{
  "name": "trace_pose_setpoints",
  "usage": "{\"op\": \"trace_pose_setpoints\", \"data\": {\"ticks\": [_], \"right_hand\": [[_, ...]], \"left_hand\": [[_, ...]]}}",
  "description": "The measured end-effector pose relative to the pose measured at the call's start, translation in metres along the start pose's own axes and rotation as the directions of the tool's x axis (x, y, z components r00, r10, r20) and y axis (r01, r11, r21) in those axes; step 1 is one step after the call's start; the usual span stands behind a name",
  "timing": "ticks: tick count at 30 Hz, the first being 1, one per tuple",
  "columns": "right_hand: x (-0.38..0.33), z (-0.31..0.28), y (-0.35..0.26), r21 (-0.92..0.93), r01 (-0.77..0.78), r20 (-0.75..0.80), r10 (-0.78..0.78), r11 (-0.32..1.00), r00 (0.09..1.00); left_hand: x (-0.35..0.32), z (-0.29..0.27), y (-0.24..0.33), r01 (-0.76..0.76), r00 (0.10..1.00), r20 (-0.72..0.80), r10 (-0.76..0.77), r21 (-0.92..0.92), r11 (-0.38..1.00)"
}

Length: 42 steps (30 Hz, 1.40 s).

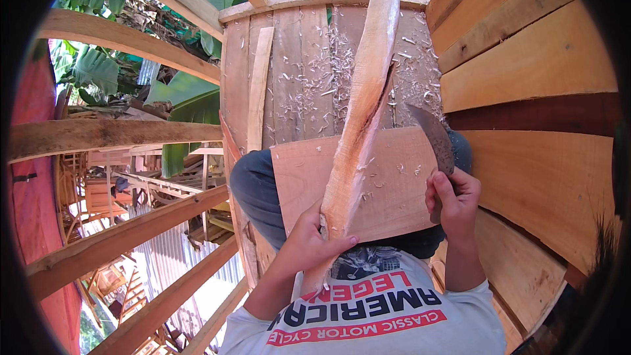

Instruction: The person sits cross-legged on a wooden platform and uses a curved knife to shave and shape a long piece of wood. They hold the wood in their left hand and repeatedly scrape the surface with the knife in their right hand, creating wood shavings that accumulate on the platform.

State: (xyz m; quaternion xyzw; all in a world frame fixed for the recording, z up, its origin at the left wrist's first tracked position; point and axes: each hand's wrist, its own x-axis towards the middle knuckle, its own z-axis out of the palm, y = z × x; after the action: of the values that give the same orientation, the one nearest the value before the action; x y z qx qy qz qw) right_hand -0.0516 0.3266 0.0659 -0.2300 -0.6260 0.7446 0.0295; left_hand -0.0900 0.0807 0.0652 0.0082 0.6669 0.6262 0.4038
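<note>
A long, rough wooden plank (355,118) with a dark split along its right edge runs from my body out to the far edge of the floor. Its near end is gripped by my left hand (319,236), thumb across the top. My right hand (455,198) is closed round the handle end of a curved, dark-bladed knife (435,135), held upright to the right of the plank and apart from it. Beneath the plank a flat wooden board (401,181) lies across my lap, with a few shavings on it.
Shavings (315,69) litter the plank floor (286,112) ahead. A narrow wood strip (261,85) lies there at left. A board wall (526,151) rises close on my right. Wooden rails (118,133) with open gaps line the left side, with banana leaves (197,102) beyond.
</note>
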Motion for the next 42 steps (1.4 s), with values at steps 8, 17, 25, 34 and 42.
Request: {"op": "trace_pose_setpoints", "data": {"ticks": [8,17,25,34,42], "right_hand": [[-0.021,0.0,-0.006,0.152,-0.38,0.567,0.234,0.912,0.789],[-0.006,0.0,-0.003,0.026,-0.595,0.733,0.39,0.803,0.558],[-0.005,0.001,0.014,0.032,-0.531,0.589,0.414,0.847,0.694],[-0.012,-0.001,0.023,-0.117,-0.492,0.496,0.48,0.863,0.724],[-0.022,0.005,0.003,-0.247,-0.494,0.487,0.547,0.834,0.68]], "left_hand": [[0.01,-0.006,0.013,-0.128,0.989,-0.059,0.137,0.137,0.982],[0.014,0.01,0.004,-0.147,0.982,0.124,0.144,0.011,0.989],[0.012,0.001,-0.009,-0.169,0.983,0.084,0.165,0.048,0.984],[0.008,-0.012,-0.013,-0.149,0.989,0.032,0.146,0.118,0.982],[0.012,-0.01,-0.01,-0.138,0.99,0.004,0.139,0.139,0.981]]}}
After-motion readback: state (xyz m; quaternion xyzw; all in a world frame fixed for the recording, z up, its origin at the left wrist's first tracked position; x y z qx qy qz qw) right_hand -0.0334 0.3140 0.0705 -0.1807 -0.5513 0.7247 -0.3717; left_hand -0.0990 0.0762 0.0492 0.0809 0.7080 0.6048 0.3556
